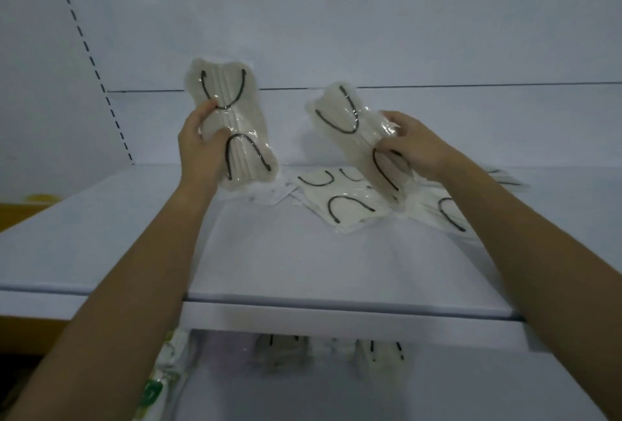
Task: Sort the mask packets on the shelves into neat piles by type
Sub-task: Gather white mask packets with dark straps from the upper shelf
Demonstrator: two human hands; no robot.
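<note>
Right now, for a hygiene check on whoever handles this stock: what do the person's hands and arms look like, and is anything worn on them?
Nothing is worn on them. The left hand and right hand have no gloves, and no rings show. The left forearm and right forearm are bare to the frame's edge: no sleeve, watch or bracelet in view.

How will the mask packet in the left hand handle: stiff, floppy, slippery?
Probably floppy: the packet narrows where the left hand squeezes it. Likely slippery, since its clear wrap shines. Seemingly light: one hand holds it upright easily.
</note>
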